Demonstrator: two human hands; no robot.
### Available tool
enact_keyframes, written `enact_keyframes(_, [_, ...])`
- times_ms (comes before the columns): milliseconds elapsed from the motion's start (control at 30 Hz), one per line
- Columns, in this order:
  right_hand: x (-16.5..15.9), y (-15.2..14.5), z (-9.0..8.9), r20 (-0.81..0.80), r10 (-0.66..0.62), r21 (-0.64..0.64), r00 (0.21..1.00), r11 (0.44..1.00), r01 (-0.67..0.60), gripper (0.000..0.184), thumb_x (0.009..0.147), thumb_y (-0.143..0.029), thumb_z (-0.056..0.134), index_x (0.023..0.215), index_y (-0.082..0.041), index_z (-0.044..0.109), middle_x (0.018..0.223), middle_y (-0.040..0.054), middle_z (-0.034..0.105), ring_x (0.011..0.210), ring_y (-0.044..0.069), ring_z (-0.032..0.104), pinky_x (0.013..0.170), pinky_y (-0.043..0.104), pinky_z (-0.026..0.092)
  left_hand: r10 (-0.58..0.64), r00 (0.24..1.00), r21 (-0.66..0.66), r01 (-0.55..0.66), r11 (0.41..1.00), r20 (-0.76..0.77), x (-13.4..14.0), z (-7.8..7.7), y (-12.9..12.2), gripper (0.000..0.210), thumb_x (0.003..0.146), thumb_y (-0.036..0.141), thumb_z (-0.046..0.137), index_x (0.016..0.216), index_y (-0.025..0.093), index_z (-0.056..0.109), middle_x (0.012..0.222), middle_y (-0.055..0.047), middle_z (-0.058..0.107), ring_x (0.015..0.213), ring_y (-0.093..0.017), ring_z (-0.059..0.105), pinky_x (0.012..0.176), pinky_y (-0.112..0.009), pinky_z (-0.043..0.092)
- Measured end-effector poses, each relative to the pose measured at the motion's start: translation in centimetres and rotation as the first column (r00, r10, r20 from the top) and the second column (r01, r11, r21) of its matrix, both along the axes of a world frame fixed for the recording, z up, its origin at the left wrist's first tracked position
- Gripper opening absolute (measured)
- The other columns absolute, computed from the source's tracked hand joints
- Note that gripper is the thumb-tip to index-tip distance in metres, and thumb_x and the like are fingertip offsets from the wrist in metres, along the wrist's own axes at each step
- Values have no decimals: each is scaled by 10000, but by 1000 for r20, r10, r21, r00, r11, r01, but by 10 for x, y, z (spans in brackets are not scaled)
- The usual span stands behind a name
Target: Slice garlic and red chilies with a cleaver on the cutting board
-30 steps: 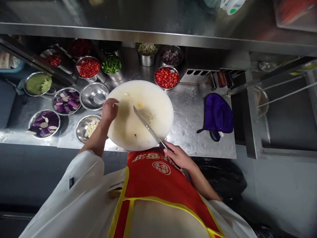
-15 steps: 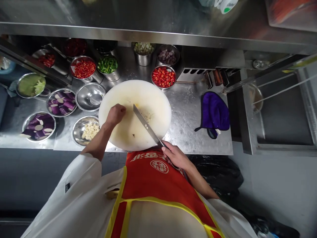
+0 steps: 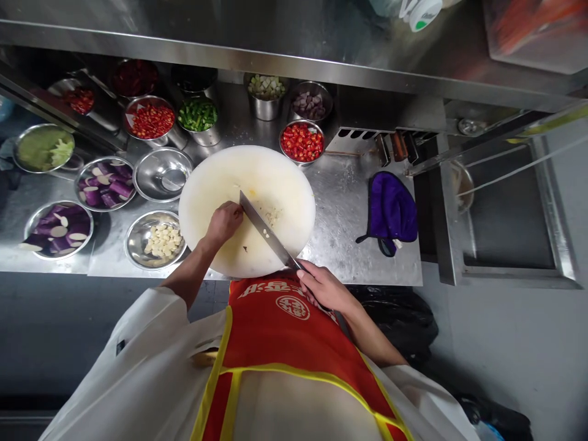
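A kitchen knife [image 3: 266, 231] lies diagonally across the round white cutting board [image 3: 211, 171], its tip pointing up and left. My right hand [image 3: 324, 286] is wrapped around the handle at the board's near edge. My left hand [image 3: 224, 223] rests over the board with curled fingers, close to the left side of the blade. Whatever its fingertips may hold is hidden. Small pale bits [image 3: 272, 215] are scattered just right of the blade, and a few cling to the steel. Peeled garlic cloves [image 3: 163, 241] fill part of a metal bowl [image 3: 134, 245] left of the board.
An empty metal bowl [image 3: 151, 171] and bowls of cut eggplant [image 3: 105, 187] stand left. Behind the board are containers of chopped red chilies [image 3: 302, 142] and green pieces [image 3: 197, 114]. A purple cloth [image 3: 392, 207] lies right, before a knife rack [image 3: 358, 141]. A steel shelf [image 3: 275, 68] overhangs the back.
My left hand has moved right, closer to the blade. The knife stays in my right hand at nearly the same angle. The whole view has shifted slightly.
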State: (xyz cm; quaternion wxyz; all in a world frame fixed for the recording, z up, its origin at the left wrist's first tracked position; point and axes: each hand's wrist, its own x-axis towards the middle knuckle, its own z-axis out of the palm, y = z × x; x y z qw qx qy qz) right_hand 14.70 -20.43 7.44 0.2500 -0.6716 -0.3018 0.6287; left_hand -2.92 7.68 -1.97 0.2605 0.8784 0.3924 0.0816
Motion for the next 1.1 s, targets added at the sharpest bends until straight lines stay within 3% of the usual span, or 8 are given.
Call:
enact_keyframes(200, [-9,12,-7,146,63,76,987,994,-75,449,1030,-463,426,1409,-255,548,687,-9,613,524,118,560,504,208,430,101,995,-28,-102,994,-20,3,4,-10,173,789,173,537,815,186,708,924,-106,723,837,-248,661,777,-343,527])
enact_keyframes(400, [-3,-2,-20,9,-33,60,999,998,32,456,1009,-526,427,1336,-242,570,725,-24,590,475,98,529,438,201,434,214,974,-95,-220,971,-68,-10,8,-14,209,866,326,560,870,186,715,840,-86,734,767,-239,663,719,-333,515])
enact_keyframes(467, [0,-7,-21,-26,-58,45,998,997,59,470,999,-542,438,1334,-237,564,729,-24,588,474,98,526,430,202,443,137,991,-80,-137,987,-6,-16,7,-10,235,879,301,536,950,181,724,958,-101,744,843,-238,674,786,-336,532])
enact_keyframes(567, [1,-10,-17,-39,-67,29,997,997,68,473,992,-542,453,1332,-232,562,726,-23,582,478,98,528,422,197,444,-117,991,-44,119,992,63,-21,4,-3,281,893,244,491,1024,183,731,1146,-123,713,1036,-253,657,949,-367,523])
enact_keyframes(633, [0,-9,-12,-50,-62,28,997,998,64,469,995,-530,447,1342,-233,558,718,-26,571,478,98,524,415,193,438,-219,974,-35,221,975,58,-21,2,-1,275,907,243,478,988,189,736,1133,-127,706,1071,-261,644,985,-383,515])
enact_keyframes(900, [1,-6,2,-9,2,5,1000,1000,-2,511,1008,-497,430,1445,-245,512,729,-15,592,510,109,548,430,195,441,-188,982,-31,189,982,25,-14,1,-6,195,883,237,521,874,193,711,985,-109,701,953,-252,643,896,-373,536])
enact_keyframes(1100, [1,-3,1,37,53,11,998,999,-53,483,1024,-480,409,1448,-272,510,715,-25,600,493,104,555,451,195,448,-182,982,-26,183,983,45,-13,-1,-6,188,863,221,517,838,192,701,949,-105,698,935,-253,640,884,-378,534])
